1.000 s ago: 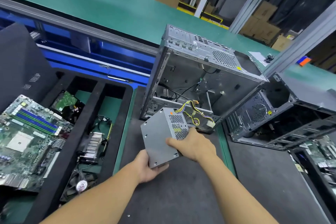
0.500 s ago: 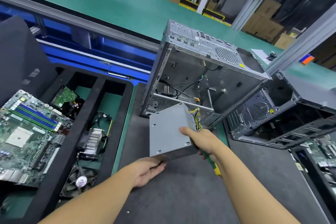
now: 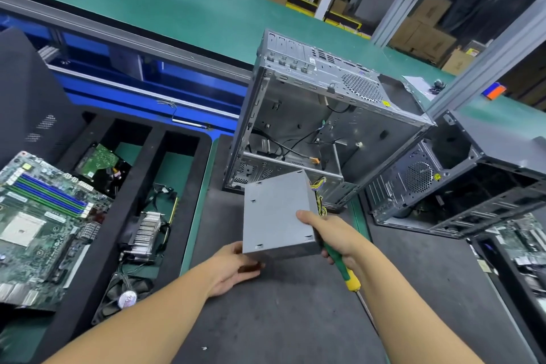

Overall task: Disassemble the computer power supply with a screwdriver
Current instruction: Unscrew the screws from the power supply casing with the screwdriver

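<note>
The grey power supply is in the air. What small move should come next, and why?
Probably lower the power supply onto the mat: it hangs in the air, the right hand grips both it and the screwdriver, the left hand supports its corner from below.

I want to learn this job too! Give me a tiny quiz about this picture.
1. True or false: the power supply is sitting inside the case.
2. Which hand holds the screwdriver? A left, B right.
3. Fill in: the screwdriver's handle is green and ____.

Key: 1 false, it is held out in front of the case. 2 B, the right hand. 3 yellow.
</note>
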